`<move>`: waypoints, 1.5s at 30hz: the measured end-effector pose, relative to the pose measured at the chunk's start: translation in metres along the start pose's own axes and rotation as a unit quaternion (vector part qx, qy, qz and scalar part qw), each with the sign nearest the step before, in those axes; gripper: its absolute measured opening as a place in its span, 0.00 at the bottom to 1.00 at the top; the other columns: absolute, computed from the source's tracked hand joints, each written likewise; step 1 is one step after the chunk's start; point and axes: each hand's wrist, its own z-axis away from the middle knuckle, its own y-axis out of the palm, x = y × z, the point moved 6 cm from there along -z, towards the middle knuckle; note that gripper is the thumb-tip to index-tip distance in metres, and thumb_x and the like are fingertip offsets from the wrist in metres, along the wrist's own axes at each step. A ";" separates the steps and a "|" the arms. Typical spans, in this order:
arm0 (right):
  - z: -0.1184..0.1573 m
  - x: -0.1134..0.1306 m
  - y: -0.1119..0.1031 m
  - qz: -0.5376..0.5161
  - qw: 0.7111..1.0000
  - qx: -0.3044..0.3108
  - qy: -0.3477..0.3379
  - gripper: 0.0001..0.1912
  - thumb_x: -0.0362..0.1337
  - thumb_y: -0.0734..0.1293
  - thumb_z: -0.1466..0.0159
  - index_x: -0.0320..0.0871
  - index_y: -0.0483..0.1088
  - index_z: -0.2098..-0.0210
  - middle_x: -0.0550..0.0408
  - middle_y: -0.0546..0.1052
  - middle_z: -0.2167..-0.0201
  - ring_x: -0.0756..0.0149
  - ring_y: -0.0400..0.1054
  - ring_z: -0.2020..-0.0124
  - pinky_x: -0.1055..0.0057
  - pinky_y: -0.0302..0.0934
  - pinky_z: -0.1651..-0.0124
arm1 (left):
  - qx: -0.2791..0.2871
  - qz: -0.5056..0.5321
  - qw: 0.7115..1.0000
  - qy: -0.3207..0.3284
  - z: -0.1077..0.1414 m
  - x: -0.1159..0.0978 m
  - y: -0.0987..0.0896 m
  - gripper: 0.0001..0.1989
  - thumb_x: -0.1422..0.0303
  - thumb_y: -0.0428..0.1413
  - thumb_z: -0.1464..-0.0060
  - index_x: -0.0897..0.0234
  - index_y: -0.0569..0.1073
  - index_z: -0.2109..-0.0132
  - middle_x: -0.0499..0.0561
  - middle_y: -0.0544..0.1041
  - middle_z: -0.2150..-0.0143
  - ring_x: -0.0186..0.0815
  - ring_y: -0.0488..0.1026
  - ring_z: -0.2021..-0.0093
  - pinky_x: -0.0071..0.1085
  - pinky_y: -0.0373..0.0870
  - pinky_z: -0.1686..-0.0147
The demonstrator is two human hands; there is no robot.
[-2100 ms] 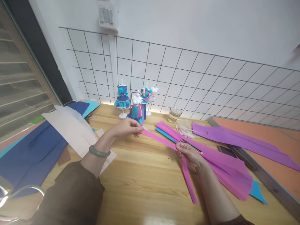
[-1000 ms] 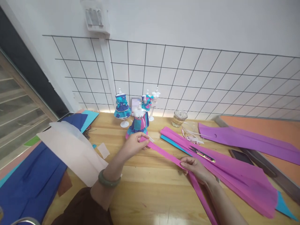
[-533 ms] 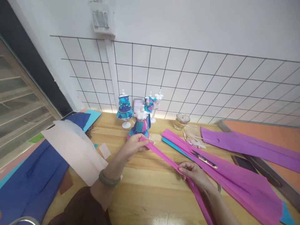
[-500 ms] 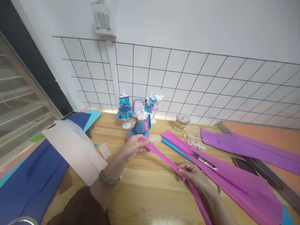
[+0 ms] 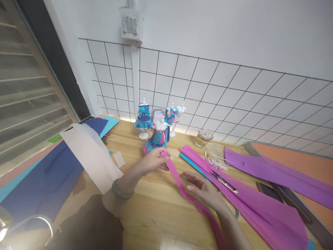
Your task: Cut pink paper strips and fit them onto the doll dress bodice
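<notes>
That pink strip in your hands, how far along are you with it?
Done, by the look of it: three small mannequins already wear paper dresses. In hand: the left hand pinches one end of the pink strip beside a dressed doll; the right hand lies open on the strip. Left: the strip hangs unshaped, the snips lie unused, and the pink sheets lie uncut.

White wall (image 5: 234, 31), wire grid panel (image 5: 208, 93), wooden table (image 5: 156, 215)
</notes>
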 end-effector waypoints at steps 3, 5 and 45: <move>-0.009 0.026 0.024 -0.003 0.998 0.060 -0.031 0.22 0.45 0.69 0.45 0.44 0.70 0.53 0.47 0.72 0.50 0.56 0.65 0.50 0.58 0.56 0.46 | 0.026 -0.012 0.999 0.014 0.006 -0.005 0.007 0.17 0.63 0.61 0.56 0.67 0.65 0.62 0.48 0.73 0.73 0.33 0.75 0.70 0.31 0.72 0.67; -0.015 0.035 0.037 0.003 0.996 0.085 -0.040 0.16 0.46 0.67 0.44 0.43 0.74 0.61 0.50 0.77 0.61 0.61 0.69 0.60 0.64 0.60 0.54 | 0.042 -0.018 0.999 0.025 0.010 -0.010 0.009 0.17 0.63 0.60 0.55 0.67 0.65 0.61 0.47 0.72 0.74 0.32 0.74 0.71 0.31 0.72 0.68; -0.101 0.107 0.057 0.029 0.977 -0.074 -0.196 0.14 0.46 0.64 0.41 0.42 0.74 0.70 0.52 0.75 0.70 0.64 0.67 0.67 0.68 0.61 0.63 | -0.099 -0.022 0.971 0.215 -0.052 -0.116 -0.084 0.12 0.64 0.59 0.52 0.68 0.69 0.64 0.52 0.75 0.69 0.36 0.75 0.68 0.35 0.71 0.63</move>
